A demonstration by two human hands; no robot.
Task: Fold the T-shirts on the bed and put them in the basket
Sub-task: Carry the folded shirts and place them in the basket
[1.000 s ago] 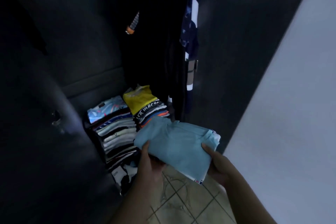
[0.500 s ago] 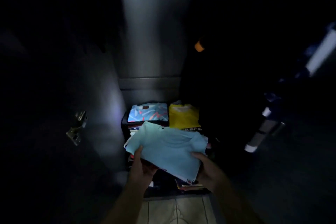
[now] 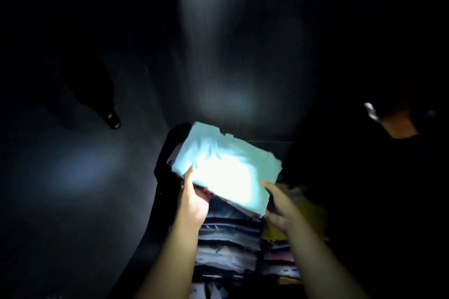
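- Nearest, at 6 o'clock, two bare forearms reach up into the frame from the bottom edge.
- Between and beyond the forearms stands a stack of folded shirts (image 3: 227, 247), its striped and patterned edges facing the camera; a second stack (image 3: 291, 223) with a yellow top layer sits just beside it toward 4 o'clock.
- The left hand (image 3: 194, 201) grips the near left edge of a folded light-blue T-shirt (image 3: 226, 170), thumb lying on top and fingers tucked under the cloth.
- The right hand (image 3: 281, 211) pinches the shirt's near right corner, thumb on top, the other fingers curled below.
- The folded T-shirt hangs over the left stack, just past the centre toward 6 o'clock, tilted with its far edge higher; a bright glare washes out its middle. Whether it touches the stack cannot be told.
- Farther, dark cabinet walls (image 3: 243, 56) surround everything, with faint light patches.
- At 9 o'clock a small metal fitting (image 3: 114, 121) glints on the dark left panel.
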